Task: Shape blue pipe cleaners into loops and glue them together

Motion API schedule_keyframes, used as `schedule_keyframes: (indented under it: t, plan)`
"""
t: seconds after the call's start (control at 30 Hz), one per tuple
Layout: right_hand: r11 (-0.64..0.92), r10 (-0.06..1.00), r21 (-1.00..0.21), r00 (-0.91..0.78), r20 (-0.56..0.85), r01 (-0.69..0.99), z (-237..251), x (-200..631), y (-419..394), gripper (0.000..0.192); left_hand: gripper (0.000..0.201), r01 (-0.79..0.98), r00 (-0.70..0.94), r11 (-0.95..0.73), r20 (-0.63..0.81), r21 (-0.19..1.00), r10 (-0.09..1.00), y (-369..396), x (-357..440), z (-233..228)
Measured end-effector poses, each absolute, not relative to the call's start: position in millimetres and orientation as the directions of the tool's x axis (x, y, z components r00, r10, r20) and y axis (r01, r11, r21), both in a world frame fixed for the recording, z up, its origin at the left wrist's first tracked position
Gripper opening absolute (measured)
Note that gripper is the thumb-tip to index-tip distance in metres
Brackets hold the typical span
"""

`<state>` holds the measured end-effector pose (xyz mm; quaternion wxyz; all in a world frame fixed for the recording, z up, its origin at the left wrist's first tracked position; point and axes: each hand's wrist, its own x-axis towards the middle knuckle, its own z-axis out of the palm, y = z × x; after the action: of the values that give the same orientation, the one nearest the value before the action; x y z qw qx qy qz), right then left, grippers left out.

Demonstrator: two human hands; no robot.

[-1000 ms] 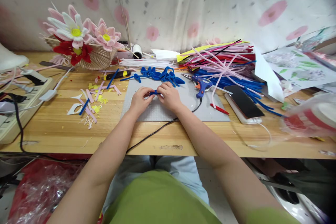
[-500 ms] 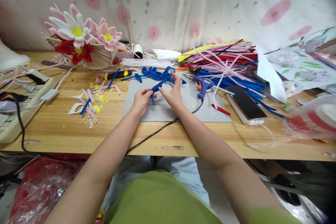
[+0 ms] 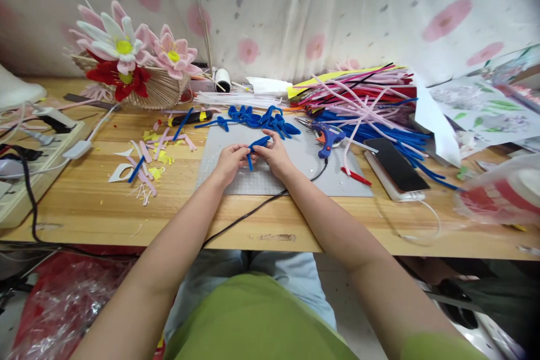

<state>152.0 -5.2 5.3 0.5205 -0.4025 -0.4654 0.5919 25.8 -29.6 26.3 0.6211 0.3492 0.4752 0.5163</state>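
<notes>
Pinched between fingertips of both hands: a bent blue stem [image 3: 254,149], left hand [image 3: 230,162] gripping its lower end, right hand [image 3: 276,154] closed on the upper end, just above the grey mat [image 3: 291,171]. Behind it on the mat, a blue bundle [image 3: 261,119]; to the right, a glue gun [image 3: 325,138] with its black cord [image 3: 244,216] trailing off the wooden table [image 3: 105,208]. Further right, a phone [image 3: 394,164] and a stem pile [image 3: 363,98]; left, scraps [image 3: 145,160], a power strip [image 3: 29,166] and a flower basket [image 3: 139,76]. At the back, a floral cloth [image 3: 320,5]. Both forearms stretched forward, converging at the mat, knuckles up, palms facing each other
</notes>
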Motion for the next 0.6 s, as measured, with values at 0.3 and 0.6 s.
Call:
schedule_keyframes:
  t: [0.3,0.6]
  plan:
    - [0.020,0.990,-0.984,-0.131,0.044,-0.175,8.5,150.6,-7.8,0.063,0.010,-0.275,-0.041,0.214,-0.234,0.937,0.971,-28.0,26.6,23.6]
    - [-0.024,0.977,-0.974,-0.210,0.025,-0.224,6.3,151.2,-7.8,0.066,0.006,-0.201,-0.101,0.199,-0.223,0.959,0.970,-28.0,27.0,23.4]
